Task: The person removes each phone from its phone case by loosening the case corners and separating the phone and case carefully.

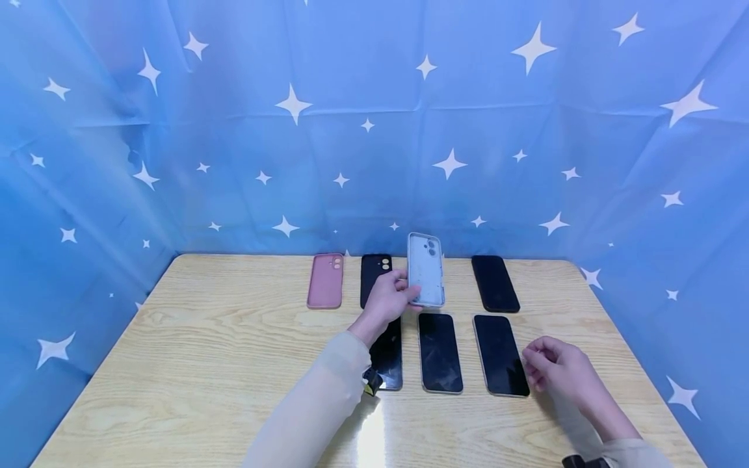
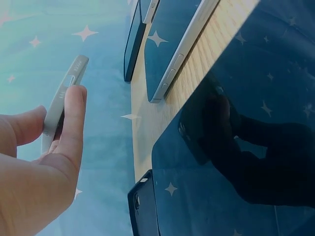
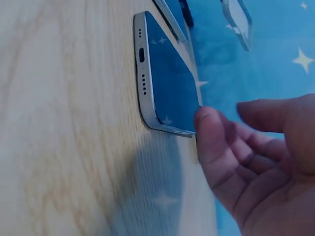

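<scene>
My left hand pinches a pale blue phone case by its lower left edge, thumb on one side and fingers on the other. In the left wrist view the case is seen edge-on, raised off the table. Close to the right edge of the rightmost front phone is my right hand, its fingers loosely curled around nothing. Whether a fingertip touches that phone is hard to tell. Under my left forearm lies a dark phone, partly covered, with another phone to its right.
A pink phone case and a black phone case, partly hidden by my left hand, lie at the back of the wooden table. At the back right lies another black phone or case. A blue star-patterned curtain hangs behind.
</scene>
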A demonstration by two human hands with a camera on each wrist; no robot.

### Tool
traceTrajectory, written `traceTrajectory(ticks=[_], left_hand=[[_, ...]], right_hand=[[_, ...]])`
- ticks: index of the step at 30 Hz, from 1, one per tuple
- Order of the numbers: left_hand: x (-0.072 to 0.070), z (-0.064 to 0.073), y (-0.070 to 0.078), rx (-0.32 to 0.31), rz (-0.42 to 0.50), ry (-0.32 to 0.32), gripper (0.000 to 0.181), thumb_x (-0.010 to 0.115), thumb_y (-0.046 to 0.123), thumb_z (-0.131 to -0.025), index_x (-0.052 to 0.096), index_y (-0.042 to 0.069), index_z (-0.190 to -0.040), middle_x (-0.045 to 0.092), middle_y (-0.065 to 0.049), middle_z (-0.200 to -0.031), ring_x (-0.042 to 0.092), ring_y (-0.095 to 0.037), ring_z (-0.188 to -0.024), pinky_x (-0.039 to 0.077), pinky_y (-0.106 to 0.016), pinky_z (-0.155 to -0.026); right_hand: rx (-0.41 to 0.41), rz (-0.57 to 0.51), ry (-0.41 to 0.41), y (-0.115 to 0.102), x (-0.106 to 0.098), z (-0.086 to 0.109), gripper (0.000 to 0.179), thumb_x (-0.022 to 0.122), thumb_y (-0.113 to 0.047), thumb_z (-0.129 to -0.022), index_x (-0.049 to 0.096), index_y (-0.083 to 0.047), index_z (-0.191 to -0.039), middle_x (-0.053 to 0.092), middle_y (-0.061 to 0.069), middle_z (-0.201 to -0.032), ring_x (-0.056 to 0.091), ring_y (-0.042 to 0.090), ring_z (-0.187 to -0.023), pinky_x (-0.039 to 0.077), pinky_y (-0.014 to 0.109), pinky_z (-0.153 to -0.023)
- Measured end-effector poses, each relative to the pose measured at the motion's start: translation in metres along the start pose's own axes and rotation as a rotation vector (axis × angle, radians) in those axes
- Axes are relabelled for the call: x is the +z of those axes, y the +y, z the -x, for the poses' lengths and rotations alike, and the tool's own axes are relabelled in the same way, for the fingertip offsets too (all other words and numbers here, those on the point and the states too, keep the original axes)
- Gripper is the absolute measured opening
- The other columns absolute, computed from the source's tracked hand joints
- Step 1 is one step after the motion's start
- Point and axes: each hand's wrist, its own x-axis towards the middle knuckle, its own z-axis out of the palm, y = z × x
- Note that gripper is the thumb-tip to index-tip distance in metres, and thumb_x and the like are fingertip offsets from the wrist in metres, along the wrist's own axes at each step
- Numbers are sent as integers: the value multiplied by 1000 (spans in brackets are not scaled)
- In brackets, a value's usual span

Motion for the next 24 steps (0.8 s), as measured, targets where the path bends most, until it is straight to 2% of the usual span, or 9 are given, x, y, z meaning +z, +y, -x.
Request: traceTrajectory(ticks=[4,7,16,24], left_hand=[[1,-1,-1,-11,-12,2,35,63,8,-103,59,0,-137,74,-17,-116,75,-24,-92,64,-47,-85],[1,-3,-1,-19,-20,0,34,63,8,-103,59,0,-136,74,-17,-116,75,-24,-91,64,-47,-85],[1,-8,-5,-47,-26,-17,35,62,11,-104,58,-1,-137,72,-18,-118,75,-24,-91,65,-44,-84],[0,-13,-12,-79,-50,-21,40,62,13,-105,55,-2,-142,72,-17,-119,75,-22,-87,66,-39,-81]], right_hand=[[-83,-3,61,-1,1,-6,22,57,-14,-107,63,7,-109,69,13,-84,65,17,-66,60,30,-57],[-116,-14,86,-2,2,-11,23,56,-13,-108,63,9,-111,70,15,-87,67,15,-68,62,29,-59],[-113,-95,74,-5,7,-25,24,55,-10,-108,60,12,-116,70,18,-92,69,14,-72,64,30,-63],[-124,-107,73,-11,9,-31,23,54,-8,-107,59,14,-115,70,20,-92,69,13,-72,64,30,-63]])
